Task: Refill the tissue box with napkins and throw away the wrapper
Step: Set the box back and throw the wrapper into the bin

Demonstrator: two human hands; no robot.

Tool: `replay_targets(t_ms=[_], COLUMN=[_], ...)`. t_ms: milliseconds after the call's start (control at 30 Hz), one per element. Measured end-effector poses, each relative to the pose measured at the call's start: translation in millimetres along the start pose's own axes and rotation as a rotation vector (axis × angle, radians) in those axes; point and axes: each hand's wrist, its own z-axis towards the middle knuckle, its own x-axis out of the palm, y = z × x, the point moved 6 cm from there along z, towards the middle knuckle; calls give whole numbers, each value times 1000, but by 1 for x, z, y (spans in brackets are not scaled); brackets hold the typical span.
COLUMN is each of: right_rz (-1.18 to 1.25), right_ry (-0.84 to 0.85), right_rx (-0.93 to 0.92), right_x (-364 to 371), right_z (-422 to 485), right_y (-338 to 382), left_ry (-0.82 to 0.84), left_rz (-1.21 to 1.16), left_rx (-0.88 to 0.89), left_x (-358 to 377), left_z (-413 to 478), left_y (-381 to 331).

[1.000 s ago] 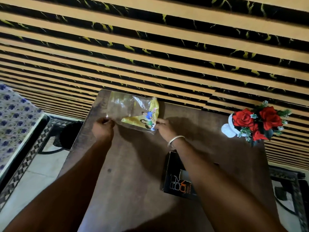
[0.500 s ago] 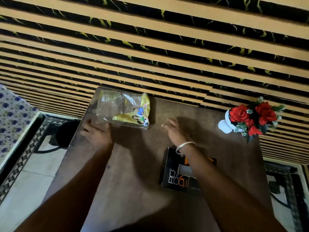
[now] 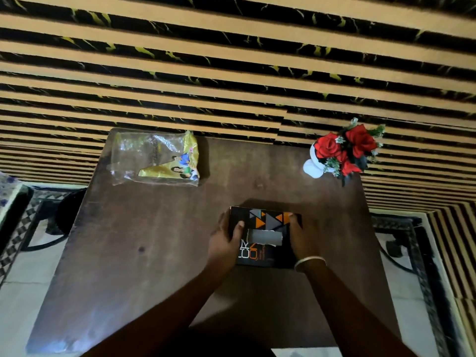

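Observation:
A black tissue box (image 3: 265, 222) with orange and grey triangles lies on the brown table (image 3: 159, 243), right of its middle. A pale slot shows in its top. My left hand (image 3: 225, 239) grips the box's left side, thumb on top. My right hand (image 3: 300, 237), with a bangle at the wrist, grips its right side. The clear and yellow plastic wrapper (image 3: 157, 158) lies flat at the table's far left corner, apart from both hands. No loose napkins show.
A white vase of red flowers (image 3: 342, 150) stands at the table's far right corner. A striped black and tan wall runs behind the table. A dark round object (image 3: 69, 210) sits on the floor at the left, beside a patterned cloth edge.
Both hands let go of the wrapper, which stayed at the far left corner. They drew back toward me and closed on the tissue box's two sides.

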Motion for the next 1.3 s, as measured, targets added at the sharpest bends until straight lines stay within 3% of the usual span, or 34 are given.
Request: replay_targets(t_ms=[167,300,533,800,933,1067,1300], right_rz=[138,245,227,134,219,178,170], right_ry=[31,70,86,196,219,186,134], right_rx=[108,145,73,-10,20,16,27], right_x=[12,11,23,55,79,137,94], right_z=[-9,1,66,137,173,266,170], right_y=[-18,5,94,163,161,102,169], left_ry=[-18,-88,-94,-153,-177,-163,-222], left_rz=[118,199,84,-11,-49,-100,16], left_rx=[-94,-51,11,-52,-84,-137,-126], left_x=[16,10,-17,-46,-48,-47,-45], left_z=[-3,11,101,194,223,241,259], left_y=[24,3,-49,-82,-79,-72,-59])
